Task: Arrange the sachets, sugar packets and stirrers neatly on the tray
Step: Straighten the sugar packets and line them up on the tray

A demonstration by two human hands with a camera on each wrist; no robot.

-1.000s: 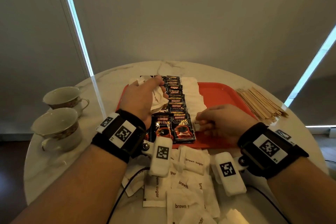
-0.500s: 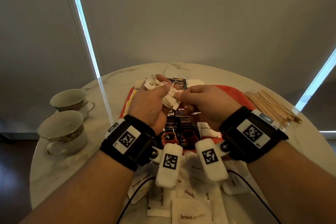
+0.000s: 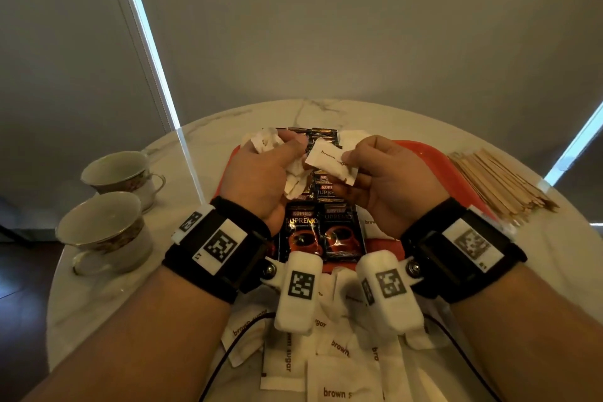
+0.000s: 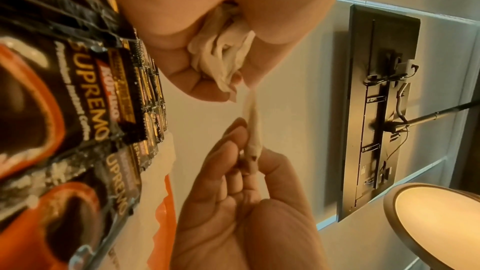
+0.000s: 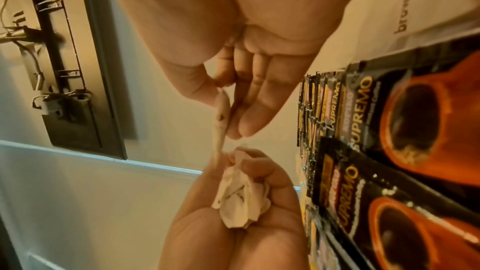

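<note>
Left hand [image 3: 261, 179] clutches packets [image 3: 295, 178]; right hand [image 3: 388, 186] pinches 1 sugar packet [image 3: 331, 161].

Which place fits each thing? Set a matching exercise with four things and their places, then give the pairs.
Things:
1. bunch of sugar packets
2. single brown sugar packet
3. stirrers
4. coffee sachets

Places:
A. on the red tray
B. pinched in the right hand
C. on the table, right of the tray
D. gripped in the left hand

Pairs: 1-D, 2-B, 3-C, 4-A

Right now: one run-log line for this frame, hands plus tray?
left hand: grips sugar packet bunch | right hand: pinches single brown sugar packet | red tray: coffee sachets rowed | stirrers: on table
</note>
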